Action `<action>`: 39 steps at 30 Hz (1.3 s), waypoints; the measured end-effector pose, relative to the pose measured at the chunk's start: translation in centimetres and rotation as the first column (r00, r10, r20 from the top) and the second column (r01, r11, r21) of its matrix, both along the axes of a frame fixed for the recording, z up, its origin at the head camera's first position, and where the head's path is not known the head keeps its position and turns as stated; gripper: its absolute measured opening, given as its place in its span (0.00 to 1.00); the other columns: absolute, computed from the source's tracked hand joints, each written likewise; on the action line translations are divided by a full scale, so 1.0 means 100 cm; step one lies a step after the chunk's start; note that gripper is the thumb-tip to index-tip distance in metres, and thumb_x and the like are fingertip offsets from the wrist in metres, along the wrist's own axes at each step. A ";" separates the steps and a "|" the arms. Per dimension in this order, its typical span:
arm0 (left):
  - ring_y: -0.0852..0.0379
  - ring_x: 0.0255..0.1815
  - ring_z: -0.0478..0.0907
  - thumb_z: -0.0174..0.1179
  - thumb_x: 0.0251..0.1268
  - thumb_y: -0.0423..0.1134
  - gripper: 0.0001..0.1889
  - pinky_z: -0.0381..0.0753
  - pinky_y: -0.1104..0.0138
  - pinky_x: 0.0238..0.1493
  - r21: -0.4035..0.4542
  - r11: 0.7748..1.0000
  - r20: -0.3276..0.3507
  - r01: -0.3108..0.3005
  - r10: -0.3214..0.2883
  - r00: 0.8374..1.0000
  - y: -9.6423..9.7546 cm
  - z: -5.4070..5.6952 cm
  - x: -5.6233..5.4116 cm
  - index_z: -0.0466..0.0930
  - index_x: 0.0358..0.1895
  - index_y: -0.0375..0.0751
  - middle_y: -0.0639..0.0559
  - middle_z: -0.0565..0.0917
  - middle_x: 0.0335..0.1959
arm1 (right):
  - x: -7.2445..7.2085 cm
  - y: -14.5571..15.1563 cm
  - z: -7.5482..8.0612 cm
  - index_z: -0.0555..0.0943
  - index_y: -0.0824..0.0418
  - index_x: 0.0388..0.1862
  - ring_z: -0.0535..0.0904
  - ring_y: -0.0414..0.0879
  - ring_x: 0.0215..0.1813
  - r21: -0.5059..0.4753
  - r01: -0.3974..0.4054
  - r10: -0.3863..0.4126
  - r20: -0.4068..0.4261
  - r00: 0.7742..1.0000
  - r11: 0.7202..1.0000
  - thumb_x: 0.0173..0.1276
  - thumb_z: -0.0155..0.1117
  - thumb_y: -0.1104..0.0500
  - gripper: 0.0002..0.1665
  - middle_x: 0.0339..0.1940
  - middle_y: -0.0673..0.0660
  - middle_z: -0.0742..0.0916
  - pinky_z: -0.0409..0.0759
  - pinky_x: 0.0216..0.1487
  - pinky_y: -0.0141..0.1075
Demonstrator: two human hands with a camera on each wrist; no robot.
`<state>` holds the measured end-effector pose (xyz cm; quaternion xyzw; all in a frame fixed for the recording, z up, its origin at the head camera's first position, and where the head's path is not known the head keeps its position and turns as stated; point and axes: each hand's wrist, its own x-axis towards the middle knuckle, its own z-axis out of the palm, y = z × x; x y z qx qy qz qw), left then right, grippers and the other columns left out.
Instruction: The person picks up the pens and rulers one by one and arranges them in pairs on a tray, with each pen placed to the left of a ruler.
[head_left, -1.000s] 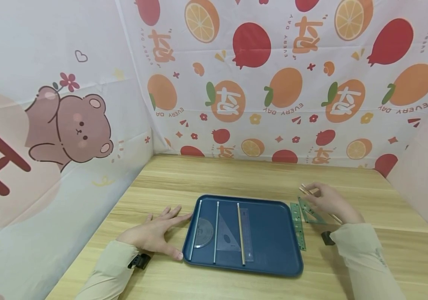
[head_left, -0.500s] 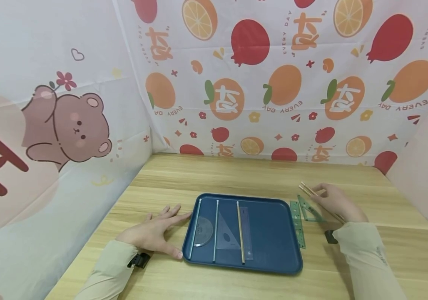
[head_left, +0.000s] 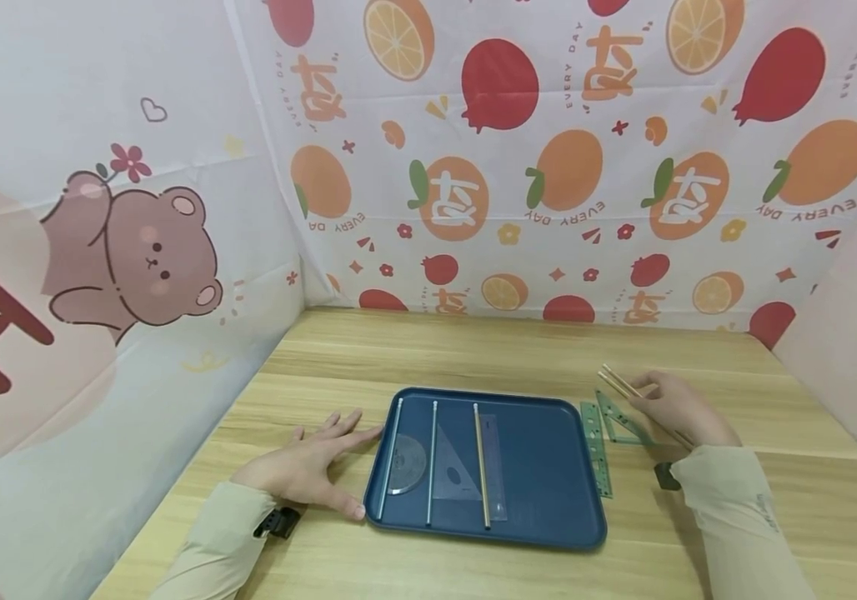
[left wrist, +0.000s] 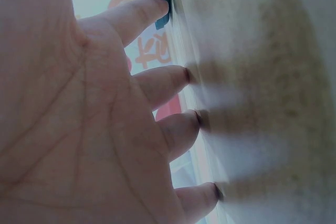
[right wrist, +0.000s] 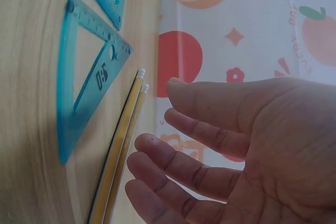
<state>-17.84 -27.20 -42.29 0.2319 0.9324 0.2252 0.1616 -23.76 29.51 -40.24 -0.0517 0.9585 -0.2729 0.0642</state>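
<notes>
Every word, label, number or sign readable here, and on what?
"EVERY DAY": back cloth, repeated.
Stylised characters, back cloth: not surely readable.
Large red character, left cloth: cut off.
Dark mark, green triangle: unclear.
Markings, green ruler, protractor, clear triangle, clear ruler: too small.
Faint print, right sleeve: too blurred.
Pencils: none legible.

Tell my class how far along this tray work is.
Looks done: three pencils, a protractor, a clear set square and a clear ruler lie in the blue tray.
In hand: the right grip is open beside two yellow pencils, holding nothing; the left grip rests at the tray's edge.
Probably left: those pencils, the green set square and the green ruler, all outside the tray.
</notes>
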 end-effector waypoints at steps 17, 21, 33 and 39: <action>0.21 0.88 0.42 0.82 0.46 0.68 0.62 0.34 0.15 0.72 -0.018 1.000 -0.006 -0.006 0.006 1.000 0.001 0.001 0.001 0.60 0.87 0.61 0.35 0.49 0.90 | -0.001 0.004 -0.006 0.77 0.75 0.66 0.83 0.75 0.60 0.038 0.003 -0.003 -0.006 1.000 0.999 0.82 0.62 0.55 0.27 0.58 0.81 0.85 0.85 0.55 0.62; 0.21 0.88 0.42 0.82 0.46 0.68 0.62 0.35 0.15 0.72 -0.019 1.000 -0.006 -0.005 0.005 1.000 0.001 0.001 0.001 0.60 0.86 0.61 0.35 0.49 0.90 | -0.001 0.004 -0.006 0.76 0.76 0.66 0.83 0.74 0.58 0.024 0.013 -0.013 -0.005 1.000 1.000 0.81 0.62 0.57 0.26 0.57 0.81 0.85 0.85 0.54 0.62; 0.21 0.88 0.42 0.82 0.45 0.68 0.62 0.35 0.15 0.72 -0.019 1.000 -0.012 -0.009 0.009 1.000 0.001 0.001 0.002 0.60 0.86 0.61 0.35 0.49 0.90 | -0.002 0.007 -0.010 0.76 0.77 0.65 0.85 0.65 0.52 -0.005 0.038 -0.038 0.023 0.999 0.999 0.79 0.63 0.61 0.24 0.54 0.80 0.85 0.85 0.48 0.52; 0.21 0.88 0.41 0.81 0.45 0.69 0.62 0.34 0.15 0.72 -0.015 1.000 -0.011 -0.006 0.006 1.000 0.000 0.000 0.001 0.60 0.86 0.61 0.35 0.49 0.90 | 0.000 0.005 -0.011 0.75 0.79 0.66 0.84 0.57 0.44 -0.031 0.047 -0.046 0.035 0.998 0.998 0.75 0.65 0.65 0.25 0.50 0.78 0.86 0.83 0.40 0.43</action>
